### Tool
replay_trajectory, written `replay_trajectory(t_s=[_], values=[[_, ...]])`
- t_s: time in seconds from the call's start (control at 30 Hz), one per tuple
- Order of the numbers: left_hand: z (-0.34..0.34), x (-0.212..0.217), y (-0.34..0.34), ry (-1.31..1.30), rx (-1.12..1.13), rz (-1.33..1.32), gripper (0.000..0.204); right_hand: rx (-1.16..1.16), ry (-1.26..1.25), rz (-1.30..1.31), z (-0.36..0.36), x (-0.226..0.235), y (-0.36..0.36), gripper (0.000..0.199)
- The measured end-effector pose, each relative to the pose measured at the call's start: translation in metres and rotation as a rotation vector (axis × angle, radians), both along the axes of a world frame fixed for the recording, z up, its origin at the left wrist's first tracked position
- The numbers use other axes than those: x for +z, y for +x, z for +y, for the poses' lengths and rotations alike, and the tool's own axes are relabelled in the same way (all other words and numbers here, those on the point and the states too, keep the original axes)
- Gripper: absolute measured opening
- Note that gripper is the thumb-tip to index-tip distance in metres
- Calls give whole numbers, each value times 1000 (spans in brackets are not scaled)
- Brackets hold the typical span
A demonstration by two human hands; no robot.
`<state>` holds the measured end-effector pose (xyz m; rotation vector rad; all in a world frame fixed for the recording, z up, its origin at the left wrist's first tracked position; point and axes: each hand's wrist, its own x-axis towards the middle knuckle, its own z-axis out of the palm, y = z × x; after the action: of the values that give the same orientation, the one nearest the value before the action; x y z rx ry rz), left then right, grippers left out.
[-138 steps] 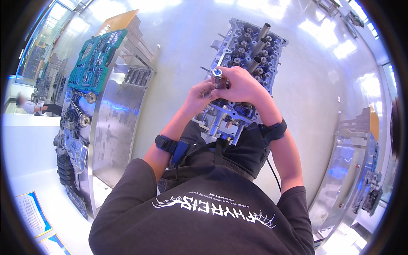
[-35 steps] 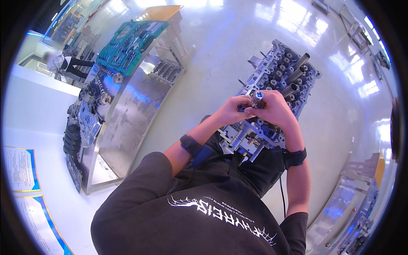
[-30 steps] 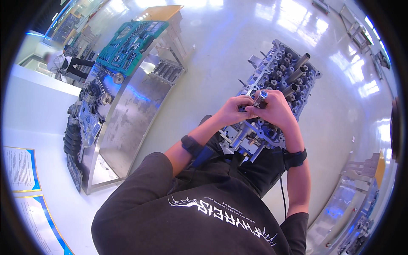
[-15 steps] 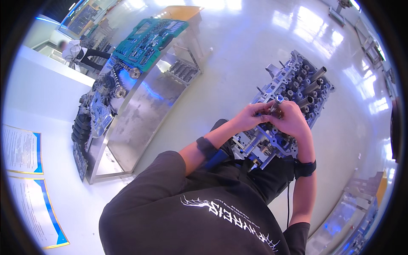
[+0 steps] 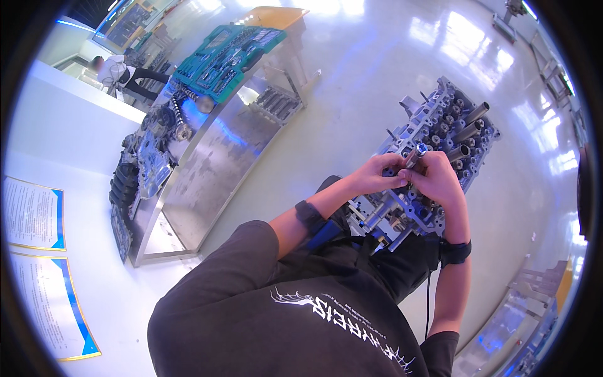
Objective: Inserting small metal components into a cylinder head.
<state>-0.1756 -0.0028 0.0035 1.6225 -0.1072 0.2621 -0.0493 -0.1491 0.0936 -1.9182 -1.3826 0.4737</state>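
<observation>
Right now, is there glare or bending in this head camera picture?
Head view: bright glare patches on the glossy floor; fisheye bends the steel table edge, black rim around; the hands and engine part look fairly sharp.

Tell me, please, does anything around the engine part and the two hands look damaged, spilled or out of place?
Nothing stands out. Both hands, left hand and right hand, hold a small metal tool over the grey cylinder head, which sits level on its stand. The green tool tray lies flat on the steel bench. No spill shows on the floor.
</observation>
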Motion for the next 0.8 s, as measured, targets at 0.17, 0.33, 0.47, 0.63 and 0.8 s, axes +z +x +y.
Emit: replay_trajectory(t_s=[0.17,0.33,0.47,0.63,0.8], values=[[-3,2,3,-49,74,-10,28,-42,-54,31,3,23,-10,25],[-7,7,1,-108,58,68,26,-73,-16,-70,3,17,-11,32],[-7,6,2,-167,82,66,24,-110,-37,-114,4,9,-10,42],[-5,4,2,-202,64,71,24,-68,-48,-141,3,5,-6,44],[-2,0,2,-208,33,18,21,-46,-14,-70,3,18,-12,36]])
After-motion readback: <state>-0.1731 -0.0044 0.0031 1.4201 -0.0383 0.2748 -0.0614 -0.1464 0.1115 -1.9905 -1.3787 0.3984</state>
